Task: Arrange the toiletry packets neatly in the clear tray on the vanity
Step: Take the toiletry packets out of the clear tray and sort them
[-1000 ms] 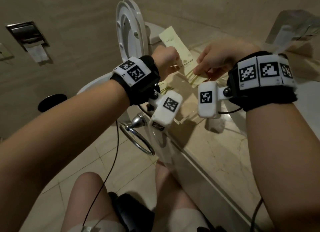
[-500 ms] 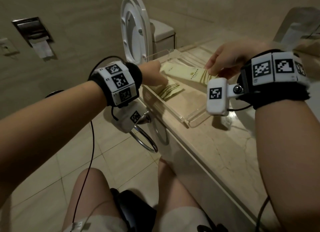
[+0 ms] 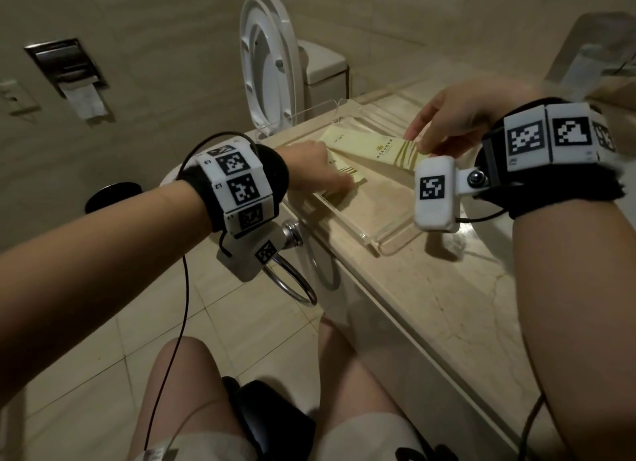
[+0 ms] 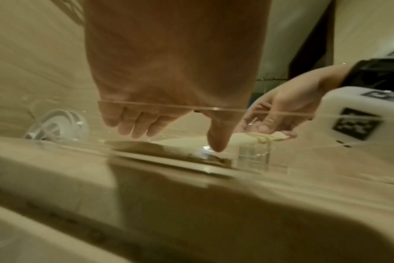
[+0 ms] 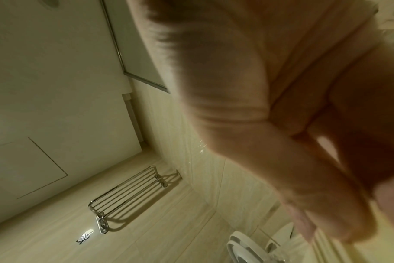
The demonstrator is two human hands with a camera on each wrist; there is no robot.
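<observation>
A clear tray (image 3: 373, 243) lies on the marble vanity (image 3: 447, 305) near its left end. Two pale yellow packets with green stripes are in it. The shorter packet (image 3: 349, 180) lies along the tray's left side, and my left hand (image 3: 323, 175) rests on it with fingers stretched out. In the left wrist view the index finger (image 4: 216, 142) touches down on it inside the tray wall. The longer packet (image 3: 371, 147) lies slanted across the far part of the tray. My right hand (image 3: 423, 140) pinches its striped end (image 4: 262, 139) between thumb and fingers.
A toilet with its lid raised (image 3: 268, 75) stands just past the vanity's left end. A chrome towel ring (image 3: 292, 285) hangs below the counter edge by my left wrist. A paper holder (image 3: 69, 68) is on the left wall. My knees are under the counter.
Both hands came down from holding the packets up in the air. The packets now lie in the tray, the left hand flattened onto the shorter one, the right still at the longer one's end.
</observation>
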